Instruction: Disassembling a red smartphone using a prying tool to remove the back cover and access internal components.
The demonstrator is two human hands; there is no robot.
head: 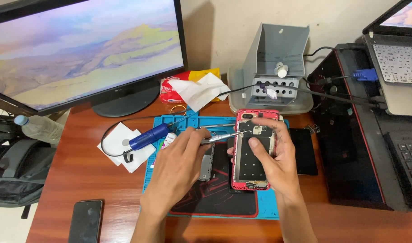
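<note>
Wooden desk [102, 180] is filling the view, running back to a pale wall. Nearest, a dark phone [85, 221] is lying face up by the front edge, left of the arms. On the desk a blue mat [269, 204] is sitting, with a black pad [215, 198] on it. Over the mat, the left hand [179, 168] is pinching a thin metal tool [224, 136], fingers closed narrowly around it, its tip pointing at the upper part of an opened handset [253, 155] in a red case. The right hand [271, 159] is gripping that handset, fingers wrapped over its top and side, holding it just above the mat. A black panel [305, 150] is lying right of it. Left, a blue driver [149, 136] is resting on white wipes [118, 139]. Farther back, a monitor [79, 49], tissue pack [188, 85] and grey box [278, 58] are standing near the wall; a laptop [395, 58] is sitting at right.
</note>
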